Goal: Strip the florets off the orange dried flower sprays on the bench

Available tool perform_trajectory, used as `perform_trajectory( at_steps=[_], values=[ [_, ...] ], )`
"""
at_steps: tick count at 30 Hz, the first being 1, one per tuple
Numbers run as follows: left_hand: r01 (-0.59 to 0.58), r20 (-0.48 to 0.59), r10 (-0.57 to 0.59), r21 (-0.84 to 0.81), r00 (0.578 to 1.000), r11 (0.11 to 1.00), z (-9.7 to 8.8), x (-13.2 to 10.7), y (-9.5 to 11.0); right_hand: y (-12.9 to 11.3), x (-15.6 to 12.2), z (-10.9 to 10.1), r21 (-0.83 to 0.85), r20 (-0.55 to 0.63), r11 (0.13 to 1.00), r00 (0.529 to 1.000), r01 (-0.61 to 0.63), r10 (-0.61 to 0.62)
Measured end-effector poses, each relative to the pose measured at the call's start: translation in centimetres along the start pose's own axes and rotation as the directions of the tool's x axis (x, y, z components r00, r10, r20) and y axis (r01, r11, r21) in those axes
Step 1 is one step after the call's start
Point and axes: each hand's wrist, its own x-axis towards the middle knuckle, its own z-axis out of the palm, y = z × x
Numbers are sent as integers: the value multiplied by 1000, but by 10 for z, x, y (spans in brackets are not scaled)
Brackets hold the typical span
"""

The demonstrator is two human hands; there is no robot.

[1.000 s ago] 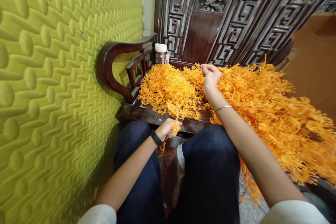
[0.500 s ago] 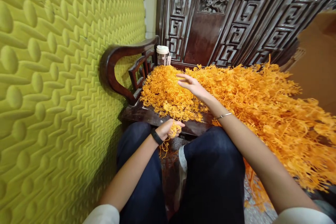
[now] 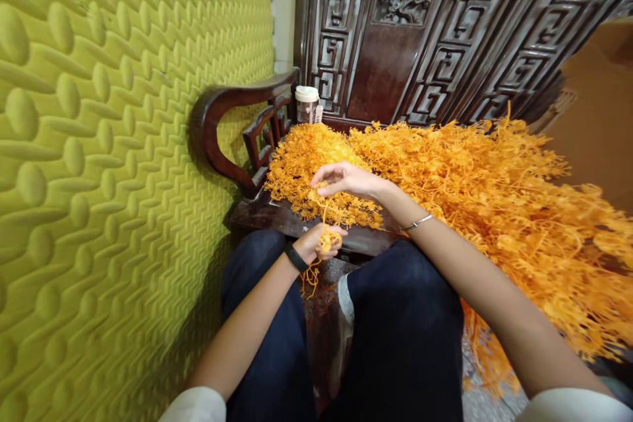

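**Hands at the orange heap**

Your left hand [image 3: 316,244] sits low, just in front of the bench [image 3: 277,216] edge and above the gap between your knees [image 3: 405,316]. It is closed into a loose fist around a small bunch [image 3: 327,237] of orange sprigs, and a few ends dangle below the fist. A black band [image 3: 295,257] circles that wrist.

Your right hand [image 3: 346,179] hovers just above it, over the near edge of the short-sprig heap [image 3: 306,158]. Its fingers are curled, with thumb and fingertips pinching a thin strand [image 3: 324,212] that runs down to the bunch in your left fist. A thin bracelet [image 3: 416,222] lies on that wrist.

The short-sprig heap lies on the left part of the dark wooden seat, touching a much larger pile of long branches [image 3: 494,191] that spreads right and spills over the front edge. A white-lidded jar [image 3: 306,104] stands in the back corner by the curved armrest [image 3: 217,105], against the carved backrest [image 3: 395,33]. A yellow padded wall [image 3: 123,145] fills your left side.
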Motion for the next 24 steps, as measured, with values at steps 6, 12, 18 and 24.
perform_trajectory(
  at_steps=[6, 12, 18, 24],
  values=[
    [-64, 20, 68, -145, 998, 987, -5, 1, -1, 12, 5, -10, 131, -408, 986, 912, 99, -37],
    [-46, 23, 52, -213, 998, 976, -2, -3, 9, 17, 11, -9, 191, -620, 964, 784, 182, -25],
    [-101, -137, 87, -97, 987, 990, 4, -3, 16, 12, 17, -2, 163, -745, 963, 666, 216, -23],
    [-226, -300, 215, -2, 930, 974, 4, 1, 20, 9, 27, 5, 127, -872, 961, 490, 244, -9]
  ],
)
